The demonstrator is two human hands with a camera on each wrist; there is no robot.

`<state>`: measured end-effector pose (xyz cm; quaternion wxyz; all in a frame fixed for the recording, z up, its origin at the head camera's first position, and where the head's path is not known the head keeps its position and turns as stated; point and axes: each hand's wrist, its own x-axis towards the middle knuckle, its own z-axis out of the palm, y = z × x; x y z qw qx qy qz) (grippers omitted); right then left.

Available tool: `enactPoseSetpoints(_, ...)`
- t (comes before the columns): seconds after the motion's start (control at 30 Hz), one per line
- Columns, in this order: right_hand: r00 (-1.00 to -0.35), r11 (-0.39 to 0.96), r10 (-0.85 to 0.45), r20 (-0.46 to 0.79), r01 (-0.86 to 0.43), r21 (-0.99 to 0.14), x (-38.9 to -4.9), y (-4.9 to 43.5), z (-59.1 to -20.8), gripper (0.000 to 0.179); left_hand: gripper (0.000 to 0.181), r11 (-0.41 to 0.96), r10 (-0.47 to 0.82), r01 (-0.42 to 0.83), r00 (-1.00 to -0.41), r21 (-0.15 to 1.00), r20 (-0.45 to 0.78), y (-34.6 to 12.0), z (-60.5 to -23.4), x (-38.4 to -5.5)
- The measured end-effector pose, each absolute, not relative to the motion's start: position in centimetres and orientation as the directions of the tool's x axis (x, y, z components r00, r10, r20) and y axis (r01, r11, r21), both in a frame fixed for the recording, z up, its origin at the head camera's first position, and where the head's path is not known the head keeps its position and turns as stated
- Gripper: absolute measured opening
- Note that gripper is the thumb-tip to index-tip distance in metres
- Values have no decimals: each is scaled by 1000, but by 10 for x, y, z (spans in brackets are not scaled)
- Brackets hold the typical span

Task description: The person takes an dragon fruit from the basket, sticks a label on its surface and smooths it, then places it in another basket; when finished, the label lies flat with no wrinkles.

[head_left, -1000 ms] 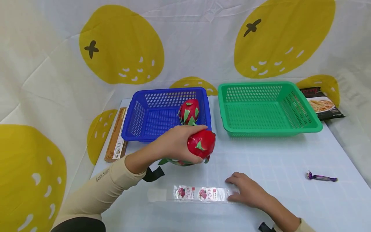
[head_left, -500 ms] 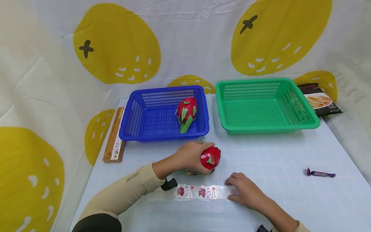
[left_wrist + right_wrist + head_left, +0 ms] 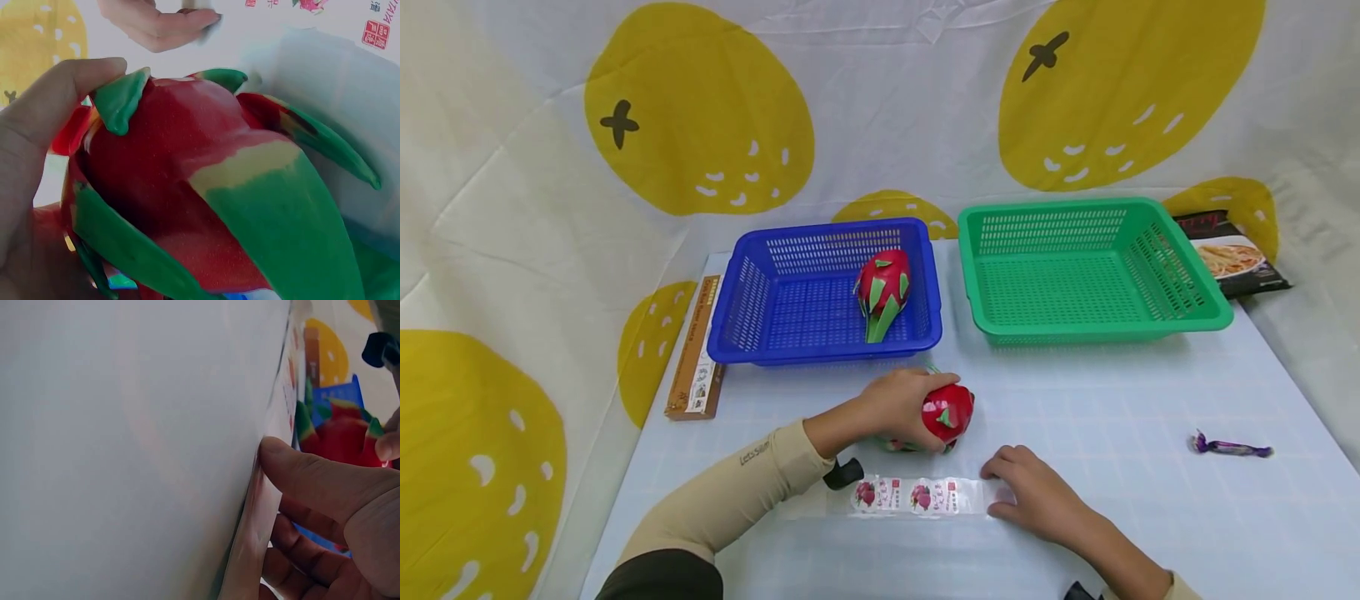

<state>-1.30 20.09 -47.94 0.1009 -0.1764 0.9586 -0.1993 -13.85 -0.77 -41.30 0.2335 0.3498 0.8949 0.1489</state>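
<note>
In the head view my left hand (image 3: 898,407) grips a red dragon fruit (image 3: 949,412) with green scales, in front of the blue basket. Close up in the left wrist view, the thumb lies along one side of this dragon fruit (image 3: 200,150). A clear strip of labels (image 3: 917,497) printed with dragon fruit pictures lies flat on the table below it. My right hand (image 3: 1037,492) rests at the strip's right end, thumb and fingers spread across its width. In the right wrist view the thumb (image 3: 312,478) touches the strip's edge, the other fingers loosely bent beyond it.
A second dragon fruit (image 3: 883,287) lies in the blue basket (image 3: 827,358). Right of it stands a green basket (image 3: 1097,329), a black food packet (image 3: 1232,254) behind its corner. A long brown box (image 3: 694,350) lies at left, a purple-wrapped candy (image 3: 1228,447) at right.
My left hand has brought the dragon fruit from the blue basket's front edge down and right, nearer the label strip; over the last half second it barely moved. My right hand stayed at the strip's end.
</note>
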Motion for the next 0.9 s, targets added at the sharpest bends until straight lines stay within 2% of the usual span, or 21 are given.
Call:
enactPoseSetpoints(0.1, -916, 856, -385, -116, -307, -416, -13, 201, -480, 35, 89, 686, 720, 561, -614, 462, -323, -8, -417, -143)
enactPoseSetpoints(0.3, -915, 852, -392, -99, -321, -414, -13, 201, -482, 34, 90, 615, 776, 516, -531, 596, -341, -11, -426, -159)
enactPoseSetpoints(0.43, -915, 854, -391, -102, -319, -411, -13, 201, -482, 33, 91, 602, 784, 473, -502, 643, -365, -12, -425, -166)
enactPoseSetpoints(0.63, -914, 855, -391, -105, -319, -409, -13, 201, -481, 34, 90, 598, 788, 450, -484, 664, -381, -16, -425, -171)
enactPoseSetpoints(0.9, -912, 851, -396, -106, -321, -415, -13, 202, -482, 35, 89, 596, 788, 491, -512, 635, -342, -19, -424, -170)
